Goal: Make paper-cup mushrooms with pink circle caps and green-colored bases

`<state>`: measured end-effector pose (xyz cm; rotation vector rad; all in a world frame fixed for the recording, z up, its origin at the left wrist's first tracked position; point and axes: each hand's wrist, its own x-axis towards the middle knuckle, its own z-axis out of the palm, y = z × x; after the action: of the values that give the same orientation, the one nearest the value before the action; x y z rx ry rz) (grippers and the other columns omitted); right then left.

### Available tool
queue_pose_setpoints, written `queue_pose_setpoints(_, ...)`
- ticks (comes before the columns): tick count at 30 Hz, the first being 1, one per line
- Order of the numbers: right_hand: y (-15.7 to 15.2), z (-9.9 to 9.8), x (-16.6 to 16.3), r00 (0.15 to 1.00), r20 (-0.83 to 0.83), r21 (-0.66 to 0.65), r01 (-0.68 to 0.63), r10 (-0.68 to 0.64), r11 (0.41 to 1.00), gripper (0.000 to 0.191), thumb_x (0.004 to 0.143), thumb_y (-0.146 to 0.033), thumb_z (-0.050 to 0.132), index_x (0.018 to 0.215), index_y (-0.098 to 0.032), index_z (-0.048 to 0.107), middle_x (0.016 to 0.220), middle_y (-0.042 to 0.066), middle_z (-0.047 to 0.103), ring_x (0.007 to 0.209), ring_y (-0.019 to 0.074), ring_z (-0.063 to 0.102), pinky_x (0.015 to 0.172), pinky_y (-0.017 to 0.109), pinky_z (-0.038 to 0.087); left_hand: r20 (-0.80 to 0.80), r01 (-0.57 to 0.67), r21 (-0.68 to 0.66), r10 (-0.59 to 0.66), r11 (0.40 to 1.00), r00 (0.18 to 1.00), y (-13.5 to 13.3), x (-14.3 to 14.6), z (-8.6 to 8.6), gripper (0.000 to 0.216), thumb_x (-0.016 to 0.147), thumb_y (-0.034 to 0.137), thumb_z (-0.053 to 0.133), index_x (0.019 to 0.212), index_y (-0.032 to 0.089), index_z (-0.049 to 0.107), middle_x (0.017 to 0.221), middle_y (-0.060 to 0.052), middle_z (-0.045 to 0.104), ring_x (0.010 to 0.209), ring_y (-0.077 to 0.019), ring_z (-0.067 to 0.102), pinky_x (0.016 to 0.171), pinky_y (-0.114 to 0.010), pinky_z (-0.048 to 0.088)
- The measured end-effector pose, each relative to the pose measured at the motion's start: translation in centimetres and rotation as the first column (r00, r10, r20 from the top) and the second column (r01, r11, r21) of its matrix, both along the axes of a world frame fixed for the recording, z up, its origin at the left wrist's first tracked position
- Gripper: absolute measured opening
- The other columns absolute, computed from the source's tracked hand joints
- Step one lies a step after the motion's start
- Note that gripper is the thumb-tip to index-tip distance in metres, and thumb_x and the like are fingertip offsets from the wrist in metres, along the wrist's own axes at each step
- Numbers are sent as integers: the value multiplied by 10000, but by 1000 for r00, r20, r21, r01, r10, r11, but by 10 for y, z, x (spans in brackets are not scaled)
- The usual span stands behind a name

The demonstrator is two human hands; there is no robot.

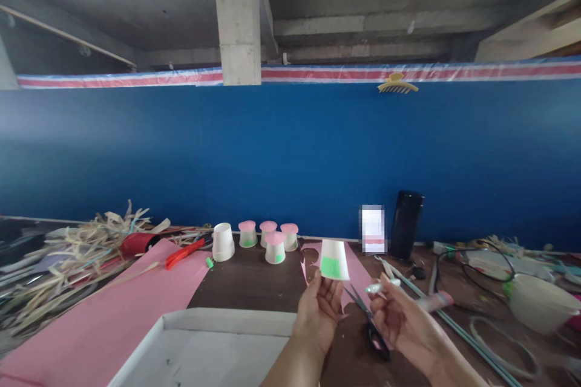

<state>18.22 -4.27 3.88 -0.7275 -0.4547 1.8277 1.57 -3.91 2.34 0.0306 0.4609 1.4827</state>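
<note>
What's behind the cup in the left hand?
Cut pink paper shows on both sides of the cup, with the blue wall beyond. Whatever lies directly behind the cup is covered.

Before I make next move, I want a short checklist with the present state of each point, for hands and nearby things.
1. Left grip holds the green-patched cup, narrow end up: ok.
2. Right grip holds the small tube: ok.
3. Tube's tip uncovered: cannot tell, too small.
4. Scissors out of both hands: ok.
5. Pink-topped cups apart from the hands: ok.
6. Right side uncluttered: not ok, a long bluish rod lies there.
</note>
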Motion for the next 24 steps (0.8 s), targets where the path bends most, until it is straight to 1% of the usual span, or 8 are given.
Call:
queue_pose_setpoints(2, -2, -2, 0, 998, -6, -50, -63, 63, 997, 139, 729, -233, 725, 805, -163, 631, 690, 13, 667, 572, 94, 635, 479, 179, 528, -18, 4, -9, -4, 1000, 1000, 0, -1, 1, 125, 757, 205, 687, 817, 111, 630, 747, -75, 695, 674, -156, 688, 637, -233, 581)
queue_pose_setpoints(6, -2, -7, -4, 994, -33, -29, -109, 108, 994, 123, 769, -236, 689, 853, -171, 629, 818, 49, 703, 638, 114, 667, 479, 187, 537, -8, 26, 12, -26, 1000, 1000, -2, 0, 3, 78, 774, 168, 662, 797, 100, 630, 753, -86, 698, 686, -156, 689, 651, -227, 577)
queue_pose_setpoints(9, 1, -11, -7, 996, -47, -34, -79, 77, 996, 122, 770, -223, 690, 862, -166, 632, 748, 28, 703, 602, 101, 662, 492, 184, 544, 11, 37, 27, -37, 999, 999, -6, 3, 4, 44, 783, 131, 638, 803, 93, 629, 774, -100, 701, 717, -160, 688, 673, -231, 574)
queue_pose_setpoints(11, 2, -13, -9, 997, -49, -42, -61, 59, 997, 138, 771, -225, 691, 880, -161, 635, 665, 4, 684, 557, 88, 648, 489, 174, 541, 11, 39, 16, -40, 999, 999, -7, 5, 3, 40, 782, 124, 636, 808, 94, 626, 770, -99, 701, 704, -155, 685, 664, -231, 574)
queue_pose_setpoints(13, 2, -15, -10, 997, -49, -52, -64, 61, 997, 149, 774, -233, 689, 890, -155, 636, 625, -11, 665, 529, 76, 634, 481, 165, 536, 13, 40, 9, -40, 999, 999, -7, 6, 2, 29, 779, 115, 636, 799, 100, 621, 763, -95, 700, 696, -150, 683, 663, -231, 573)
queue_pose_setpoints(16, 2, -17, -12, 996, -62, -40, -73, 70, 997, 168, 771, -221, 692, 914, -158, 632, 649, -23, 663, 530, 68, 627, 471, 163, 534, 11, 39, 20, -39, 999, 999, -6, 7, 0, 16, 781, 105, 631, 788, 97, 619, 768, -97, 701, 702, -149, 683, 666, -229, 573)
queue_pose_setpoints(21, 4, -22, -16, 996, -75, -8, -58, 57, 998, 271, 760, -212, 702, 1010, -147, 620, 650, -31, 648, 511, 53, 604, 464, 153, 528, 4, 45, 4, -45, 999, 999, -6, 7, 2, 44, 806, 116, 607, 817, 79, 627, 760, -107, 699, 684, -146, 682, 637, -215, 570)
queue_pose_setpoints(24, 5, -22, -18, 996, -79, 6, -39, 39, 999, 298, 757, -222, 707, 1030, -149, 613, 644, -39, 638, 497, 46, 590, 459, 150, 526, 12, 46, 13, -46, 999, 999, -8, 7, 4, 45, 803, 122, 615, 825, 86, 629, 781, -106, 701, 714, -150, 683, 664, -226, 569)
